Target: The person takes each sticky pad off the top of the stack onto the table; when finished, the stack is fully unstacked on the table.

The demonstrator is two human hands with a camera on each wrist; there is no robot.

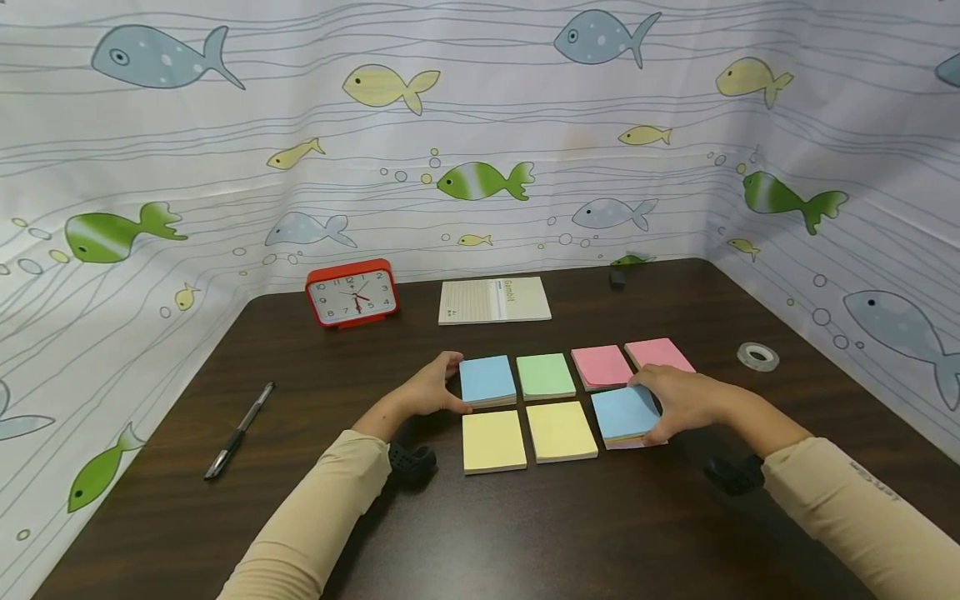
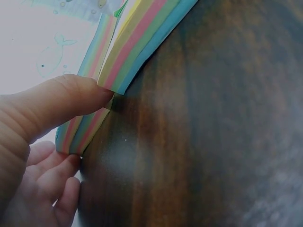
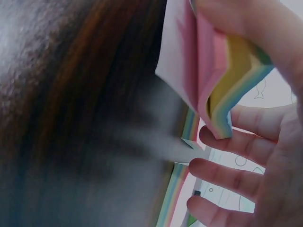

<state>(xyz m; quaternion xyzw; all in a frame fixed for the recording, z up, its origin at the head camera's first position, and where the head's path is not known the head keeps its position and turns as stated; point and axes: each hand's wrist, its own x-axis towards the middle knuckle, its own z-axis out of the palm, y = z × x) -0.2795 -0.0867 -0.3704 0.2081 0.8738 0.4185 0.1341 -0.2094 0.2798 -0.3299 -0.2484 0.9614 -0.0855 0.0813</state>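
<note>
Square sticky note pads lie in two rows on the dark table. My left hand (image 1: 429, 387) grips the left edge of the back-row blue sticky note pad (image 1: 487, 380), thumb near its front corner and fingers at its back corner. My right hand (image 1: 684, 398) holds the front-row blue sticky note pad (image 1: 624, 412) between thumb and fingers. In the right wrist view this pad (image 3: 239, 71) shows coloured layers, and its pink bottom sheet hangs partly apart. Between the hands lie a green pad (image 1: 546, 376) and two yellow pads, left (image 1: 493, 440) and right (image 1: 562, 430).
Two pink pads, left (image 1: 602, 367) and right (image 1: 660, 354), are behind the right hand. Farther back are a red alarm clock (image 1: 352, 293), a notebook (image 1: 493, 300) and a small black block (image 1: 617, 278). A pen (image 1: 240, 430) lies left; a tape roll (image 1: 758, 357) lies right.
</note>
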